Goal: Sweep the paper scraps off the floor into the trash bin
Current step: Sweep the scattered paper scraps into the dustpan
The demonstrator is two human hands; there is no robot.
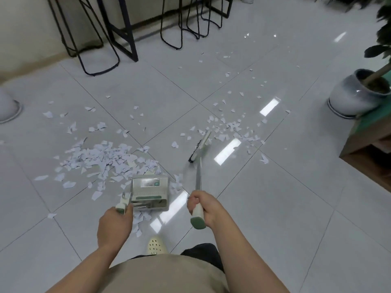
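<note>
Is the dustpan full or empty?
Nearly empty: the dustpan shows bare shiny metal inside, while the paper scraps lie heaped on the floor beside it.

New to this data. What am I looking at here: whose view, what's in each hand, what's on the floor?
There is one picture, from a wide-angle camera worn on a person's head, looking forward and down. No robot is involved; the two bare arms belong to the wearer. The left hand holds the handle of a metal dustpan that sits low over the tiled floor. The right hand has its grip round the pale handle of a broom, whose dark bristle head reaches out ahead. Torn paper scraps lie in a dense heap left of the dustpan, with a thinner scatter further right. Black stool legs stand at the back, a potted plant at right. No trash bin can be made out.
</note>
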